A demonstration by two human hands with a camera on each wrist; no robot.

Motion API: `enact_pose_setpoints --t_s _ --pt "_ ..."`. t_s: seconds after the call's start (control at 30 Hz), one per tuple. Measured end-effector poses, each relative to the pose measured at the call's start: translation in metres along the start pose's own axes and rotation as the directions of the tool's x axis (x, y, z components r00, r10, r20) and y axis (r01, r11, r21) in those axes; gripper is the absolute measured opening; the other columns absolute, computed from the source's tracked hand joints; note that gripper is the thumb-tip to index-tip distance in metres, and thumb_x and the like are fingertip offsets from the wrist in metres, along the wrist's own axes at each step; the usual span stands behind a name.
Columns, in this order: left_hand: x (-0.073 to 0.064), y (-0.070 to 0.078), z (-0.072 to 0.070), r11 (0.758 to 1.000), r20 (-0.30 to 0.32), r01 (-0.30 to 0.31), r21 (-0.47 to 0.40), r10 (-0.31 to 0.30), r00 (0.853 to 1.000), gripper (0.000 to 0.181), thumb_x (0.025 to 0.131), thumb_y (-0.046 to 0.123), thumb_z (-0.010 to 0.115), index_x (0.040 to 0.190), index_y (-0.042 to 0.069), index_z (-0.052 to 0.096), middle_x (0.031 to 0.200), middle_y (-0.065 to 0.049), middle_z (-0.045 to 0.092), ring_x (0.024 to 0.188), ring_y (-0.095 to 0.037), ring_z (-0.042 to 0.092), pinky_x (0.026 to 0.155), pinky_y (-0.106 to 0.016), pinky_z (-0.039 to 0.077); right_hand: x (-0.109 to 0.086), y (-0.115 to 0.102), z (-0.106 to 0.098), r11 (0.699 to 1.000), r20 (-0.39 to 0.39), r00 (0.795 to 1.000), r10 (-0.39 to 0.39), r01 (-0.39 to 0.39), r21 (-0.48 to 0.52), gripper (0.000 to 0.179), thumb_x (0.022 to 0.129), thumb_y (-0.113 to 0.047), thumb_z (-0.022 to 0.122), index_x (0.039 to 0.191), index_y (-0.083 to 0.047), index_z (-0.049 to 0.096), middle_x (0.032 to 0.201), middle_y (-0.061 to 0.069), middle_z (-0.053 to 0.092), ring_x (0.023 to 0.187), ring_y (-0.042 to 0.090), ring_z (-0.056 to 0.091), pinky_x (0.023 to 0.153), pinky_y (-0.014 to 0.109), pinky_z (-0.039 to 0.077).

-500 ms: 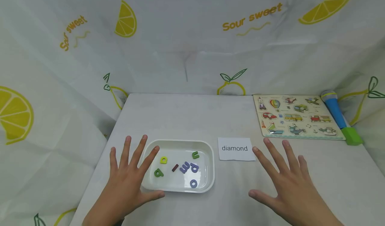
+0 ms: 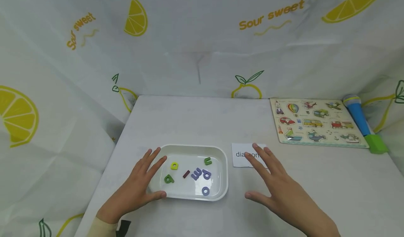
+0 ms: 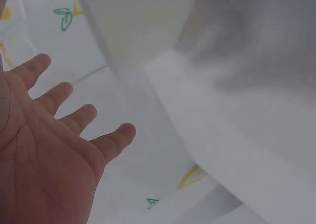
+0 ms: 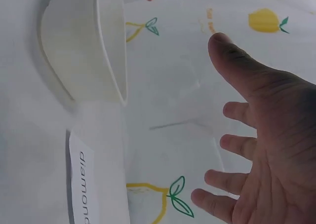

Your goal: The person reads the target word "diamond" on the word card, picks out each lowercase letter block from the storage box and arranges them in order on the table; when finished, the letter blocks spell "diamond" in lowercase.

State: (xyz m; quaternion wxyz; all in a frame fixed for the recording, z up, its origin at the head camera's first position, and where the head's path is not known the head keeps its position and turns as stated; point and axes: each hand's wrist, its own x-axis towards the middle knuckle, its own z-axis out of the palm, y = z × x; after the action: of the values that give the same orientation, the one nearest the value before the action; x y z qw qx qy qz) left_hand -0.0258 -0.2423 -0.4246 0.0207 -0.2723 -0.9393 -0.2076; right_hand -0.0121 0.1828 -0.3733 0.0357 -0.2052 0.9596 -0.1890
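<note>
A white tray (image 2: 223, 167) lies on the table and holds several small foam letters: yellow (image 2: 174, 165), green (image 2: 168, 178), purple (image 2: 205, 190) and a dark red bar (image 2: 186, 174). My left hand (image 2: 139, 184) is spread flat at the tray's left end, fingers over its rim and thumb at its front edge. To the tray's right, my right hand (image 2: 274, 184) hovers flat with straight fingers. Its fingertips cover part of a white card (image 2: 241, 155) printed "diamond". The tray (image 4: 79, 46) and the card (image 4: 86, 184) also appear in the right wrist view. Neither hand holds anything.
A wooden vehicle puzzle board (image 2: 315, 123) lies at the back right of the table. A blue and green toy microphone (image 2: 363, 124) lies beside it. Lemon-printed cloth (image 2: 202, 37) walls the table at the back and both sides.
Both hands have moved inward. The left hand now lies on the tray's left end, and the right hand has slid left, so that its fingers now cover part of the card.
</note>
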Motion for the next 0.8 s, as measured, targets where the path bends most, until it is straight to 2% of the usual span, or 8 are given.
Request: enact_pose_setpoints --t_s 0.1,0.2,0.3,0.4,0.57,0.67,0.73,0.8 --pt "-0.004 -0.014 0.007 0.998 0.025 0.036 -0.059 -0.035 0.999 0.106 0.079 0.04 0.087 0.162 0.016 0.026 0.168 -0.01 0.012 0.15 -0.044 0.013 0.106 -0.071 0.031 0.009 -0.007 0.009 0.995 0.0 0.998 -0.064 0.064 0.071 0.09 0.089 -0.059 0.07 0.162 -0.036 0.023 0.168 -0.008 0.011 0.146 0.029 0.033 0.089 0.05 0.056" --pt "-0.007 -0.025 0.013 0.994 0.041 0.062 -0.094 -0.058 0.997 0.104 0.082 0.037 0.086 0.162 0.012 0.025 0.168 -0.011 0.013 0.15 -0.04 0.018 0.108 -0.065 0.035 0.018 -0.018 0.016 0.982 -0.003 0.989 -0.151 0.15 0.115 0.085 0.09 -0.05 0.074 0.16 -0.036 0.028 0.166 -0.01 0.02 0.139 0.024 0.045 0.092 0.045 0.055" --pt "-0.009 -0.032 0.015 0.987 0.058 0.088 -0.136 -0.081 0.995 0.102 0.085 0.036 0.084 0.162 0.009 0.022 0.168 -0.009 0.012 0.15 -0.034 0.022 0.107 -0.059 0.039 0.029 -0.031 0.023 0.959 0.002 0.97 -0.244 0.241 0.151 0.082 0.091 -0.044 0.075 0.159 -0.034 0.032 0.164 -0.009 0.026 0.137 0.022 0.047 0.095 0.044 0.054" --pt "-0.01 -0.036 0.016 0.982 0.062 0.106 -0.154 -0.097 0.993 0.101 0.087 0.036 0.082 0.162 0.008 0.021 0.169 -0.006 0.012 0.15 -0.032 0.024 0.107 -0.058 0.04 0.043 -0.045 0.031 0.934 0.02 0.947 -0.319 0.311 0.176 0.076 0.093 -0.043 0.073 0.158 -0.031 0.036 0.163 -0.007 0.03 0.136 0.02 0.048 0.097 0.043 0.053" --pt "-0.01 -0.04 0.019 0.987 0.052 0.087 -0.136 -0.081 0.995 0.104 0.085 0.039 0.083 0.162 0.008 0.021 0.169 -0.006 0.014 0.149 -0.033 0.027 0.106 -0.059 0.041 0.068 -0.066 0.041 0.899 0.08 0.91 -0.408 0.385 0.208 0.059 0.096 -0.034 0.072 0.15 -0.027 0.048 0.16 -0.005 0.036 0.135 0.017 0.049 0.099 0.035 0.051" --pt "-0.01 -0.043 0.021 0.988 0.061 0.088 -0.127 -0.08 0.995 0.105 0.084 0.042 0.083 0.163 0.011 0.02 0.169 -0.005 0.014 0.148 -0.035 0.029 0.105 -0.06 0.041 0.083 -0.074 0.04 0.874 0.123 0.872 -0.475 0.451 0.182 0.056 0.094 -0.029 0.074 0.146 -0.025 0.052 0.157 -0.005 0.041 0.133 0.015 0.051 0.099 0.031 0.051" --pt "-0.01 -0.044 0.022 0.988 0.069 0.087 -0.125 -0.079 0.994 0.106 0.084 0.044 0.082 0.163 0.012 0.02 0.169 -0.004 0.014 0.147 -0.036 0.031 0.105 -0.061 0.041 0.094 -0.077 0.036 0.842 0.154 0.83 -0.536 0.51 0.178 0.056 0.094 -0.028 0.075 0.145 -0.024 0.053 0.154 -0.004 0.044 0.132 0.015 0.052 0.1 0.03 0.05" --pt "-0.009 -0.046 0.023 0.988 0.073 0.09 -0.127 -0.081 0.994 0.107 0.084 0.045 0.083 0.164 0.014 0.02 0.169 -0.005 0.015 0.146 -0.037 0.032 0.105 -0.061 0.041 0.107 -0.077 0.031 0.802 0.188 0.78 -0.597 0.567 0.189 0.057 0.094 -0.029 0.075 0.146 -0.022 0.054 0.153 -0.004 0.046 0.13 0.012 0.053 0.101 0.029 0.048"
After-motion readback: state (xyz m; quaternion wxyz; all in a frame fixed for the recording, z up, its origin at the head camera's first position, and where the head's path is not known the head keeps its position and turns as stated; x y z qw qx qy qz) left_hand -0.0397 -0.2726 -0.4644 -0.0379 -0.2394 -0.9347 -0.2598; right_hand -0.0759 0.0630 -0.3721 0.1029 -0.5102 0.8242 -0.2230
